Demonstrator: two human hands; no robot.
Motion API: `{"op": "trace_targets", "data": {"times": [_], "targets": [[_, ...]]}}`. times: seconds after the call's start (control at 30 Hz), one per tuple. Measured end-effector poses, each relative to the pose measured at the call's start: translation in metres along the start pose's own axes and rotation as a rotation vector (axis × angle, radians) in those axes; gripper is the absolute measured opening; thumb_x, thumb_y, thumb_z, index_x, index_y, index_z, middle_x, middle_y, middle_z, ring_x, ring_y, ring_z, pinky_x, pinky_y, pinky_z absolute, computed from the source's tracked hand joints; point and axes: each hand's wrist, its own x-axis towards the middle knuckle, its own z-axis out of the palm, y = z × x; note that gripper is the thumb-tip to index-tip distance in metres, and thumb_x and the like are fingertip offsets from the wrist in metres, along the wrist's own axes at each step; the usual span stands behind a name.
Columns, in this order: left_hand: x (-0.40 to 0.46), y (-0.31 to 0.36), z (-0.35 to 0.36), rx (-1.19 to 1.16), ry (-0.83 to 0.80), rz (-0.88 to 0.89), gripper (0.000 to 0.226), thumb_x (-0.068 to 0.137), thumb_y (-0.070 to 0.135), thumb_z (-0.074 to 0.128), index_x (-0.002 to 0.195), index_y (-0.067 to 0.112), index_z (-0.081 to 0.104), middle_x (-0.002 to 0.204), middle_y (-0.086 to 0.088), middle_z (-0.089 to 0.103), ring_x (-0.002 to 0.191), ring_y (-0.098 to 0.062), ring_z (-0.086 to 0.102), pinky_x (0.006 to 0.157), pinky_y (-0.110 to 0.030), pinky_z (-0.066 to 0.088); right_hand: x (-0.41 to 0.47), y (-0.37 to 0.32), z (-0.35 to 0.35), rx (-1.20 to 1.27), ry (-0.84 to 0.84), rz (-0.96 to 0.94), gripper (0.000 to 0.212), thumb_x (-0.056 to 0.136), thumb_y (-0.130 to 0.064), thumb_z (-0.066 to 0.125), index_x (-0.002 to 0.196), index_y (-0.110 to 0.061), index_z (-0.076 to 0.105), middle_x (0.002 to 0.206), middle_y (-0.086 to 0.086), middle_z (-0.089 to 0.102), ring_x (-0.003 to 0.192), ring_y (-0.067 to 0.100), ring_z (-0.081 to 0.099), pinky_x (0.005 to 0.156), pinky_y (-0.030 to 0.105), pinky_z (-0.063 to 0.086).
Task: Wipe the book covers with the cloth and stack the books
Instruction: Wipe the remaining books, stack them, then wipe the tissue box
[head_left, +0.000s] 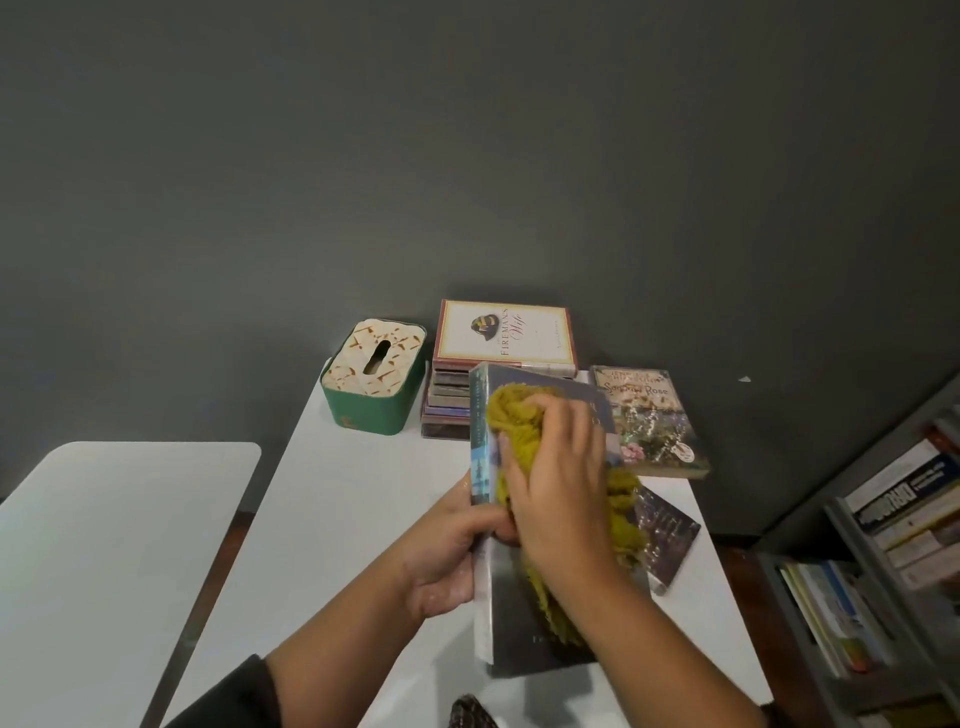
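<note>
Right hand (558, 483) clenched on yellow cloth (511, 415) — pressed atop grey book (524, 613), left hand (449, 551) gripping its spine

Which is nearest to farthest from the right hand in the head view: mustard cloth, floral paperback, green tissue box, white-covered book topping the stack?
1. Mustard-yellow knitted cloth, in the right hand's grip.
2. Floral-cover paperback, flat on the table, just right of the hand.
3. White-covered hardback topping the stack, behind.
4. Green tissue box, far left.
</note>
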Motion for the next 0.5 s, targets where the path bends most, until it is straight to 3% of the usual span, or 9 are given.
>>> {"op": "trace_targets", "data": {"times": [0.13,0.23,0.33,0.43,0.5], "targets": [[-0.002,0.005,0.003,0.015,-0.009,0.005,0.069,0.064,-0.009,0.058,0.128,0.011,0.048,0.109,-0.024,0.065,0.096,-0.036,0.065,0.080,-0.047,0.055,0.030,0.031,-0.011,0.000,0.058,0.184,0.035,0.091,-0.027,0.053,0.122,-0.011,0.047,0.127,0.007,0.045,0.117,0.023,0.038,0.090,0.027,0.030],[-0.004,0.006,0.004,-0.028,0.014,0.027,0.080,0.060,0.010,0.082,0.132,0.014,0.049,0.121,-0.021,0.063,0.104,-0.035,0.064,0.088,-0.048,0.054,0.041,0.042,-0.016,-0.061,0.066,0.291,0.037,0.092,-0.026,0.053,0.125,-0.011,0.044,0.132,0.009,0.042,0.118,0.026,0.038,0.089,0.033,0.034],[0.000,0.008,0.004,-0.160,0.064,0.036,0.082,0.064,0.039,0.081,0.135,0.015,0.050,0.130,-0.023,0.057,0.112,-0.036,0.059,0.095,-0.051,0.049,0.015,0.023,-0.010,-0.085,0.020,0.197,0.035,0.089,-0.030,0.052,0.120,-0.014,0.046,0.127,0.006,0.046,0.115,0.024,0.041,0.090,0.032,0.036],[0.005,0.018,0.002,-0.286,0.112,0.077,0.076,0.071,0.044,0.071,0.136,0.011,0.051,0.133,-0.022,0.055,0.118,-0.036,0.055,0.101,-0.049,0.045,-0.029,-0.012,-0.004,-0.118,-0.005,0.006,0.037,0.076,-0.032,0.054,0.110,-0.019,0.048,0.113,0.005,0.055,0.102,0.027,0.054,0.081,0.038,0.049],[0.005,0.024,0.001,-0.315,0.125,0.123,0.066,0.081,0.043,0.063,0.136,0.008,0.051,0.132,-0.021,0.056,0.117,-0.035,0.056,0.102,-0.048,0.044,-0.050,-0.024,-0.005,-0.116,-0.045,-0.142,0.046,0.066,-0.032,0.059,0.110,-0.023,0.046,0.109,0.001,0.054,0.094,0.020,0.052,0.073,0.033,0.050]]}}
